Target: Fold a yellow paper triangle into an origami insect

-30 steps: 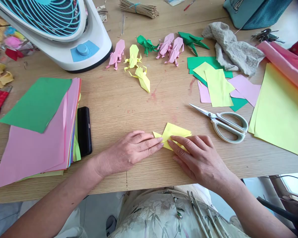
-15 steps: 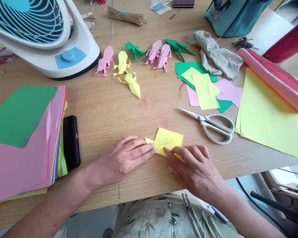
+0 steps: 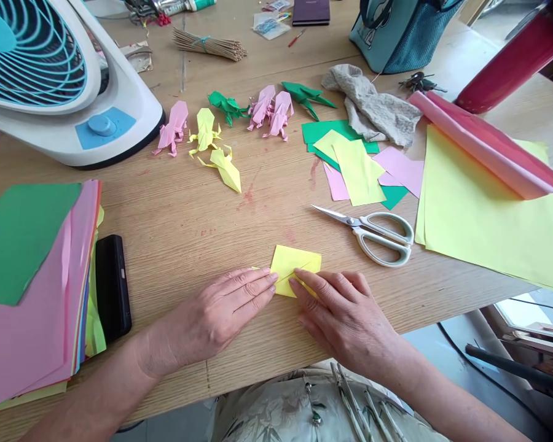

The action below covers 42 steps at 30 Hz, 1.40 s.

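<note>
A folded piece of yellow paper point(image 3: 306, 260) lies on the table in front of me, with a diagonal crease line across it. My left hand point(image 3: 223, 307) rests flat at its left side, fingers stretched out and the tips on the paper's left edge; its thumb is hidden. On the lower right part of the paper, my right hand point(image 3: 343, 313) has its thumb and forefinger closed together on the fold, the other fingers curled beside them. Scissors point(image 3: 373, 233) with pale handles lie slightly open, beyond my right hand.
Folded paper figures, such as a yellow one point(image 3: 225, 169) and a green one point(image 3: 228, 107), stand farther back. Paper scraps point(image 3: 359, 175) and yellow sheets point(image 3: 488, 227) lie right. Left are a paper stack point(image 3: 32, 325), a phone point(image 3: 113, 285) and a fan point(image 3: 120, 123).
My view has shifted, so the table things sit farther left. My right thumb and forefinger have slid inward along the fold toward the paper's middle. My left hand stays at the left edge.
</note>
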{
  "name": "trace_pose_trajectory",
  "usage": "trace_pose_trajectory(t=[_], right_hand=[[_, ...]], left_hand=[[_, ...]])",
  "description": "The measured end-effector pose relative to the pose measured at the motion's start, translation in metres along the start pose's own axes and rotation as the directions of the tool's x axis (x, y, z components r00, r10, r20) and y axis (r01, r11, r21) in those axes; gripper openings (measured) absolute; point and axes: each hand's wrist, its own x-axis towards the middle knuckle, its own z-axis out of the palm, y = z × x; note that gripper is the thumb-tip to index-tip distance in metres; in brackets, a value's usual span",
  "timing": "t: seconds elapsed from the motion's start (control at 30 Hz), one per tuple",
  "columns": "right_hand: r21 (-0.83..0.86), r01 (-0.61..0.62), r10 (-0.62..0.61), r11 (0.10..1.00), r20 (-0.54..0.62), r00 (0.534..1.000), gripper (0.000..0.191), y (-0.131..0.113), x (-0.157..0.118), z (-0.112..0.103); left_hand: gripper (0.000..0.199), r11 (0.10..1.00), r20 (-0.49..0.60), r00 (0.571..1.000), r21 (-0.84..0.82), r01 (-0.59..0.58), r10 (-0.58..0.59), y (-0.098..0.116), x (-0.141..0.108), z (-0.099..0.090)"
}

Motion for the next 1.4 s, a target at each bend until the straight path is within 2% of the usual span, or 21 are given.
trace_pose_trajectory(t=[0.17, 0.27, 0.33, 0.4, 0.5, 0.6, 0.73, 0.9, 1.4], right_hand=[[0.022, -0.014, 0.014, 1.000, 0.029, 0.999, 0.036, 0.000, -0.001, 0.002], [0.031, -0.019, 0.019, 0.999, 0.015, 1.000, 0.036, 0.000, -0.001, 0.002], [0.038, -0.027, 0.027, 0.999, 0.018, 0.999, 0.033, 0.000, -0.001, 0.002], [0.058, -0.036, 0.035, 0.998, 0.024, 0.999, 0.025, 0.001, 0.000, 0.001], [0.089, -0.038, 0.036, 0.995, 0.029, 0.999, 0.017, 0.002, 0.001, 0.001], [0.097, -0.014, 0.012, 0.995, 0.023, 1.000, 0.018, 0.003, 0.000, 0.001], [0.105, -0.007, 0.015, 0.994, -0.070, 0.997, 0.024, 0.006, -0.004, 0.001], [0.060, -0.104, 0.113, 0.993, -0.183, 0.977, 0.030, 0.013, -0.011, 0.000], [0.005, -0.136, 0.136, 0.991, -0.110, 0.985, 0.033, 0.013, -0.008, -0.001]], left_hand=[[0.043, 0.996, 0.017, 1.000, 0.086, -0.010, 0.009, 0.002, 0.007, -0.001], [0.038, 0.992, -0.032, 0.999, 0.123, 0.022, -0.018, 0.007, 0.018, 0.001], [0.035, 0.994, -0.068, 0.995, 0.086, 0.072, -0.067, 0.011, 0.027, 0.004], [0.042, 0.995, -0.059, 0.994, 0.031, 0.098, -0.096, 0.016, 0.036, 0.008], [0.065, 0.993, 0.034, 0.992, -0.016, 0.119, -0.118, 0.022, 0.043, 0.015], [0.085, 0.989, 0.085, 0.985, 0.012, 0.148, -0.148, 0.025, 0.042, 0.022], [0.093, 0.986, 0.121, 0.980, 0.065, 0.150, -0.157, 0.026, 0.039, 0.025], [0.095, 0.985, 0.152, 0.976, 0.099, 0.142, -0.156, 0.026, 0.040, 0.024], [0.090, 0.975, 0.198, 0.958, 0.124, 0.187, -0.209, 0.030, 0.043, 0.025]])
